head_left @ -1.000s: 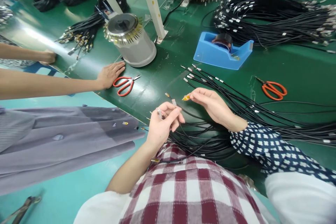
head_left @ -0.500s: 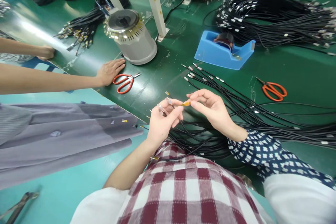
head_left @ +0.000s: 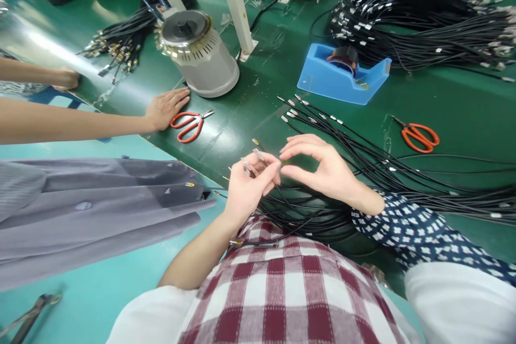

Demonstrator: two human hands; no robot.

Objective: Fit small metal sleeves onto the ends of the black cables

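Note:
My left hand [head_left: 252,177] is closed around black cables, and small metal cable ends [head_left: 258,154] stick out between its fingers. Its thumb and forefinger press together at their tips. Against those tips comes my right hand [head_left: 316,164], thumb and forefinger curved with a gap between them. A faint yellowish bit, perhaps amber tape, shows in that gap, too blurred to make out well. Beneath both hands lies a heap of black cables [head_left: 322,220], partly over my checked apron [head_left: 290,285]. More cables with white-tagged ends [head_left: 322,118] spread just beyond my right hand.
A blue tape dispenser [head_left: 338,88] stands ahead, with orange-handled snips [head_left: 419,137] to the right. On the left, a co-worker's hand [head_left: 165,110] rests by red-handled snips [head_left: 188,126]. Behind them stands a grey round tape machine [head_left: 209,67]. A large cable coil [head_left: 419,29] lies at back right.
The amber strip pinched in my right hand is now barely visible. My right thumb and forefinger have spread apart and moved left against my left fingertips. My left hand has hardly moved.

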